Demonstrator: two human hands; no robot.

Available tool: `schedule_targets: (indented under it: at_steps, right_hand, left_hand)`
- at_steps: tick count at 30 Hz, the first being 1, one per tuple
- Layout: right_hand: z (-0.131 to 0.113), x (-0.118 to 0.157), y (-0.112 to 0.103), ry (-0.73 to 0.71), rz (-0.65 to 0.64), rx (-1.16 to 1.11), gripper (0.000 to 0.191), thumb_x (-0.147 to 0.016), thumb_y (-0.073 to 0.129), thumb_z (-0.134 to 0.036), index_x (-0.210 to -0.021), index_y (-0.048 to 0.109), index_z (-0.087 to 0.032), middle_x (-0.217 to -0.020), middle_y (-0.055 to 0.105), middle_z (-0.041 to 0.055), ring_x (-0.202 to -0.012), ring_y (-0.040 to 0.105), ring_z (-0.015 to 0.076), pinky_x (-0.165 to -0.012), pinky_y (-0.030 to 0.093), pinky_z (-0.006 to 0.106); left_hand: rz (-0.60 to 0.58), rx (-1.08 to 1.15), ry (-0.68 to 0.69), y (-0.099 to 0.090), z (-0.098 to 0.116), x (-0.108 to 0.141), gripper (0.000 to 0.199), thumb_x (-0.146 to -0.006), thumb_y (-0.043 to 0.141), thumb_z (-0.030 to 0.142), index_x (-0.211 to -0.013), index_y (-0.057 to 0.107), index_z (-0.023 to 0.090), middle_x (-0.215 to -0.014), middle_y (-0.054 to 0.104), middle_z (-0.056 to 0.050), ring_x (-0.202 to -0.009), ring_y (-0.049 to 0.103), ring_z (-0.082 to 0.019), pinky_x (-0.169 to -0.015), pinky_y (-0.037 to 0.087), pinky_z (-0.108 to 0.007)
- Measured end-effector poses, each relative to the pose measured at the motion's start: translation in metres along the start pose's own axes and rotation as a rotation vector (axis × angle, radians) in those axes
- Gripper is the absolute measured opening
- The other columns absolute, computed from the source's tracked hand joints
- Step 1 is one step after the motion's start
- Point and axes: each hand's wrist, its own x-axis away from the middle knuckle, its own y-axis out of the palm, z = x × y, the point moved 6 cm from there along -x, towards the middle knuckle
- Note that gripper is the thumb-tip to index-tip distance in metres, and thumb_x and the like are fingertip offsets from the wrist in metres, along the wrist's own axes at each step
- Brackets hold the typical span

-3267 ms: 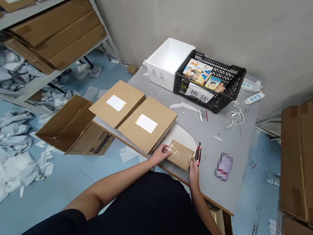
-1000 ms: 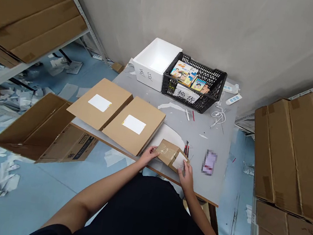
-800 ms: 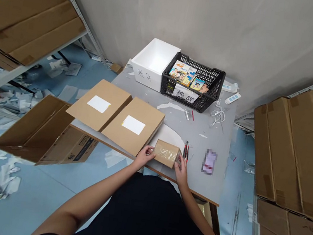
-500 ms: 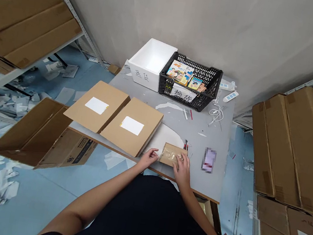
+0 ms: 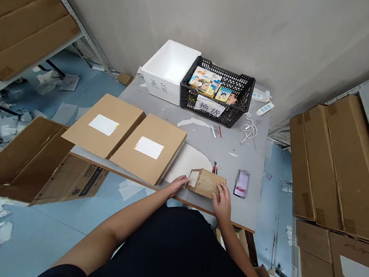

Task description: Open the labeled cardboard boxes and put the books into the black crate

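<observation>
A small cardboard parcel bound in clear tape (image 5: pixel 206 183) lies on the grey table (image 5: pixel 239 211) near its front edge, with a pale patch on its left end. My left hand (image 5: pixel 177 185) grips that end, and my right hand (image 5: pixel 222 199) holds the right end. Just behind the parcel, a red-and-black utility knife (image 5: pixel 215 166) shows only its tip end. A phone with a blurred screen (image 5: pixel 241 184) lies to the right. Two flat cardboard mailers with white labels (image 5: pixel 103 125) (image 5: pixel 148 148) sit to the left of my hands.
A white foam box (image 5: pixel 169 69) and a black crate of colourful booklets (image 5: pixel 215 94) stand at the table's back. A power strip (image 5: pixel 265 108) and white cable (image 5: pixel 249 128) lie beside them. An open carton (image 5: pixel 34 167) juts off the left edge, with stacked cartons (image 5: pixel 338 180) on the right.
The parcel was tilted up in my hands and now lies flat, turned a little. My left hand has returned to its end. The whole view has drifted left and up.
</observation>
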Motion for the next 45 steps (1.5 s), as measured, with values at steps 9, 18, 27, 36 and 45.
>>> schedule_targets:
  at_steps: [9, 18, 27, 36, 45]
  right_hand:
    - [0.051, 0.003, -0.028, 0.134, 0.101, -0.15, 0.045, -0.091, 0.045, -0.045, -0.127, 0.057, -0.02, -0.136, 0.052, 0.0142, -0.128, 0.046, 0.0299, -0.108, 0.036, 0.055]
    - [0.051, 0.011, 0.064, 0.393, -0.109, -0.624, 0.075, -0.076, 0.055, -0.071, -0.131, 0.057, -0.021, -0.129, 0.062, 0.0137, -0.118, 0.059, 0.0313, -0.094, 0.051, 0.049]
    - [0.076, -0.011, 0.064, 0.42, -0.03, -0.311, 0.055, -0.09, 0.041, -0.054, -0.122, 0.061, -0.013, -0.119, 0.066, 0.0155, -0.109, 0.062, 0.0264, -0.096, 0.048, 0.042]
    - [0.093, -0.066, 0.075, 0.593, -0.112, 0.018, 0.048, -0.081, 0.06, -0.03, -0.126, 0.057, -0.013, -0.119, 0.059, 0.0166, -0.115, 0.055, 0.0286, -0.099, 0.039, 0.034]
    - [0.109, -0.073, 0.082, 0.73, -0.148, -0.097, 0.041, -0.068, 0.066, -0.021, -0.108, 0.061, -0.016, -0.106, 0.065, 0.0114, -0.105, 0.06, 0.0273, -0.085, 0.044, 0.03]
  left_hand:
    - [-0.097, 0.001, 0.072, 0.013, 0.011, 0.002, 0.066, -0.065, 0.077, 0.056, -0.116, 0.06, 0.017, -0.112, 0.066, -0.011, -0.102, 0.063, -0.023, -0.08, 0.05, -0.031]
    - [0.165, -0.165, 0.382, -0.05, 0.034, 0.038, 0.052, -0.065, 0.077, 0.043, -0.107, 0.06, 0.018, -0.082, 0.057, 0.001, -0.074, 0.057, -0.014, -0.079, 0.048, -0.03]
    - [0.214, -0.248, 0.328, -0.059, 0.012, 0.043, 0.063, -0.07, 0.073, 0.042, -0.125, 0.053, 0.021, -0.124, 0.062, -0.01, -0.111, 0.06, -0.024, -0.098, 0.045, -0.036]
    - [0.207, -0.294, 0.306, -0.057, 0.013, 0.044, 0.073, -0.07, 0.073, 0.049, -0.131, 0.05, 0.017, -0.129, 0.06, -0.012, -0.12, 0.057, -0.027, -0.101, 0.044, -0.038]
    - [0.225, -0.276, 0.26, -0.049, 0.015, 0.045, 0.076, -0.071, 0.074, 0.05, -0.134, 0.049, 0.017, -0.134, 0.058, -0.014, -0.125, 0.054, -0.029, -0.108, 0.038, -0.042]
